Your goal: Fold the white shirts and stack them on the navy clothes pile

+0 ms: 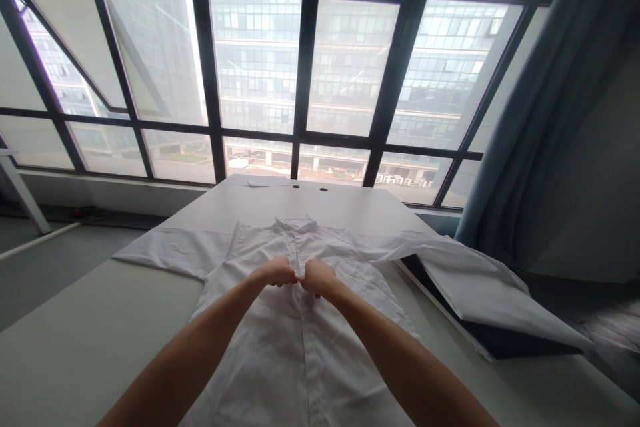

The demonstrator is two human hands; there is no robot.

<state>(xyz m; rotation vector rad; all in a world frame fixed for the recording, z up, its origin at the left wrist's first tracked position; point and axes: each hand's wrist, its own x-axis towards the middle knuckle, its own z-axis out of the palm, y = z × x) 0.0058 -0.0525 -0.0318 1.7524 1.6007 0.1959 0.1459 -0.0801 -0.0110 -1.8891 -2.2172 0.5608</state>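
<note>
— Where does the white shirt (300,340) lie for us?

— Flat on the white table (75,333), front side up, collar (296,223) toward the far edge by the window and hem toward the near edge, where we stand. Its long axis runs from near edge to far edge, along the button placket. One sleeve (175,250) spreads toward the left edge; the other sleeve (480,280) trails over the right edge onto a dark surface beside the table.

— And our hands?

— Our left hand (274,273) and right hand (318,277) meet at the placket, a little below the collar, knuckles touching. Both look pinched shut on the fabric edges there, though our fingertips are hidden under the knuckles, so we cannot tell exactly what they nip.

— How do we judge the cloth?

— Light, thin and limp, we think. It will fold, wrinkle and slide easily over the smooth table, and it will not hold a shape. It isn't fragile, but the buttons are small and fiddly.

— Best places to hold?

— The doubled placket edges for fine work; the shoulders or collar for lifting, since those seams are firmer.
</note>
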